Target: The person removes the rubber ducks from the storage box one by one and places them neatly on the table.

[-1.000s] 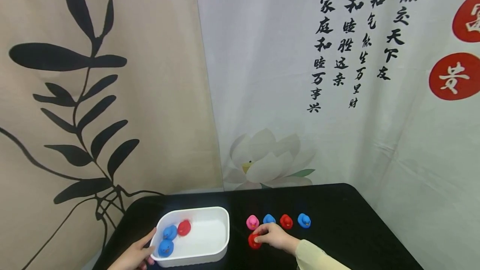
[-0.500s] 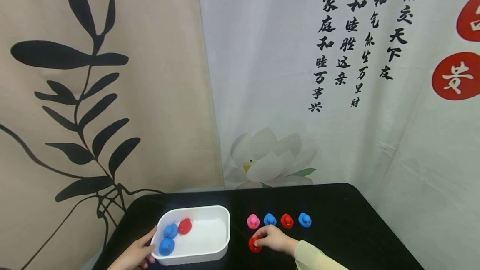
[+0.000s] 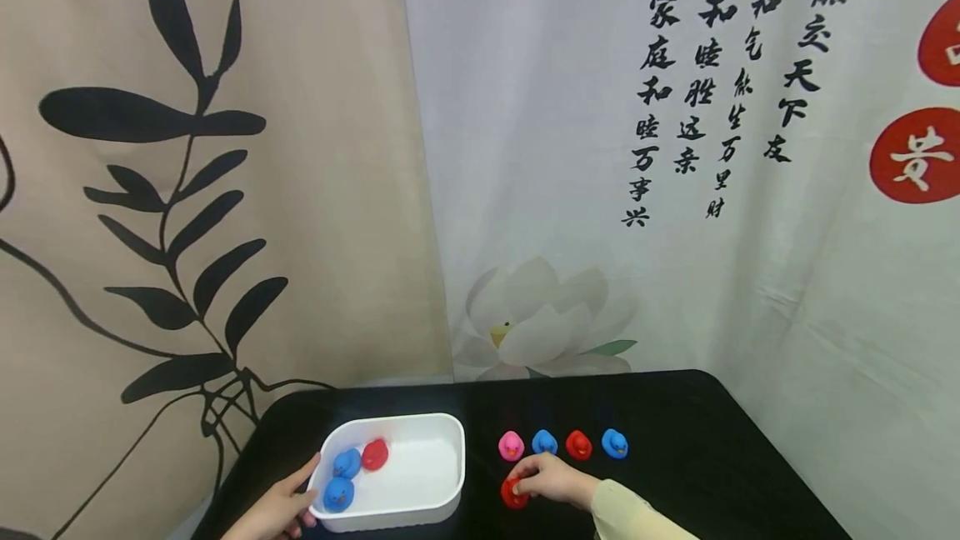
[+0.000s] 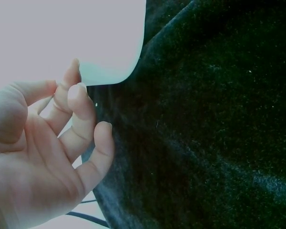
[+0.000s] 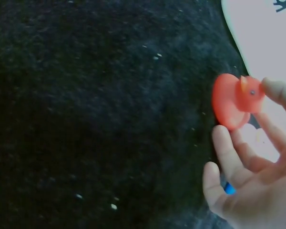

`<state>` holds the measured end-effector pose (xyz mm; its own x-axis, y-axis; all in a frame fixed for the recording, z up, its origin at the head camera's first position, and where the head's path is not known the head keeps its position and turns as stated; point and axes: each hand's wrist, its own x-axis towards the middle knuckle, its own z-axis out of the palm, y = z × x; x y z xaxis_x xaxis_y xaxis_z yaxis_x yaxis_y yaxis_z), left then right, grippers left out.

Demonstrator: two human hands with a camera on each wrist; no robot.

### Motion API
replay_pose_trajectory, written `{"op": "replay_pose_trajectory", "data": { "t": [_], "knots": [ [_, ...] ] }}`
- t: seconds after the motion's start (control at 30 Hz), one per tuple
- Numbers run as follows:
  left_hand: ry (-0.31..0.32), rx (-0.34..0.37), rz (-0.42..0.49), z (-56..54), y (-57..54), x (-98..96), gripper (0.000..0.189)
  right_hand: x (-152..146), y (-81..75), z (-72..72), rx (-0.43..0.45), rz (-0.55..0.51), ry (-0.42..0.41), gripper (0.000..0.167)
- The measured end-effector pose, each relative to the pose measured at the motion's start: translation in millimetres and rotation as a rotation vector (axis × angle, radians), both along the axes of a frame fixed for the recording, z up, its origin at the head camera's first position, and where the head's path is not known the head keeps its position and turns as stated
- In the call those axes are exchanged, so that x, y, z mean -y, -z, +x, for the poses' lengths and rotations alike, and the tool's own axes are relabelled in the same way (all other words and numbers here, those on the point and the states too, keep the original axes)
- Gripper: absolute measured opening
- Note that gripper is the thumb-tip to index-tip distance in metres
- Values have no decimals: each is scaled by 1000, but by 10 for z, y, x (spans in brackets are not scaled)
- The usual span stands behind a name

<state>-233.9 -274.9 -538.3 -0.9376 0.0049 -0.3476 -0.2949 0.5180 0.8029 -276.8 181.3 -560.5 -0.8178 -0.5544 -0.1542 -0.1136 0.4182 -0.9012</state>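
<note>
My left hand (image 3: 273, 507) holds the left end of a white plastic box (image 3: 420, 515), thumb at its rim and fingertips against its side. In the left wrist view the outer fingers of the left hand (image 4: 52, 143) curl loosely beside the box (image 4: 114, 57). Inside the box are two blue rubber ducks (image 3: 339, 493) and a red one (image 3: 375, 454), all at the left. My right hand (image 3: 551, 480) pinches another red rubber duck (image 3: 512, 497) on the black cloth. The right wrist view shows the thumb at this red duck's head (image 5: 251, 95), with fingers behind it.
Behind the right hand stands a row of ducks: pink (image 3: 511, 446), blue (image 3: 544, 442), red (image 3: 579, 445) and blue (image 3: 615, 443). A black cloth (image 3: 705, 473) covers the table. A printed curtain (image 3: 525, 148) hangs behind the table's far edge.
The head view has shifted slightly, so everything appears a little further right. Both hands keep their places on the box and the red duck.
</note>
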Motion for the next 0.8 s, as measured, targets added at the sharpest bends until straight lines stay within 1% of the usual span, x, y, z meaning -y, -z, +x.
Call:
{"op": "replay_pose_trajectory", "data": {
  "t": [0.07,0.2,0.43,0.63,0.8],
  "knots": [
    [7,0,11,-3,25,-3,63,-19,-38,7,23,24,2,17],
    [10,5,5,0,10,-4,63,-32,-165,-22,44,90,0,22],
    [20,12,-5,-7,2,-7,64,-2,-476,-132,-22,156,-33,23],
    [19,4,9,1,5,-3,62,149,-753,-227,-53,149,-85,19],
    [30,-8,16,8,-14,-5,61,311,-863,-259,-49,91,-95,16]
  ]
}}
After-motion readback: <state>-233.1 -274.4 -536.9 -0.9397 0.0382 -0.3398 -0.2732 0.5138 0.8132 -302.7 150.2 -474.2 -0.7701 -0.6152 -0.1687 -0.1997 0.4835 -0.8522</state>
